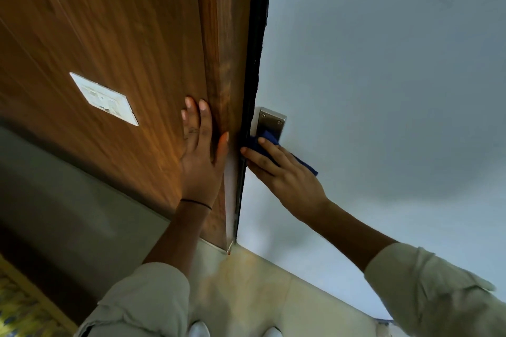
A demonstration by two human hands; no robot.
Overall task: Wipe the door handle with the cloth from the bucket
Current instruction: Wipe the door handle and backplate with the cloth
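**Wipe under way at the handle plate; extent of coverage not visible**

Pale blue-grey wall (383, 63) fills the right of the view; a wood-grain door (123, 35) stands edge-on at centre with its dark edge strip (253, 63) facing the camera. Tiled floor (246, 282) below.

Left hand (198, 161): flat on the wood face, fingers spread and extended, holding nothing. Judged to be steadying the door. A white plate (104, 98) sits on the wood well to the outer side of these fingers.

Right hand (284, 178): fingers pressed down on the blue cloth (269, 139), pinning it against the surface. Cloth shows just beyond the fingertips and again behind the knuckles on the thumb-far side.

Door handle (271, 119): only the metal backplate with its screws is seen, directly above the right fingertips, touching the cloth's upper fold. The lever itself is hidden under cloth and hand, or out of sight; cannot tell which.

Progress (judgement): cloth is already fetched and in contact, so the wiping step is in hand. The bare upper backplate looks not yet covered. How much of the lever is wiped cannot be told. Bucket not in view.
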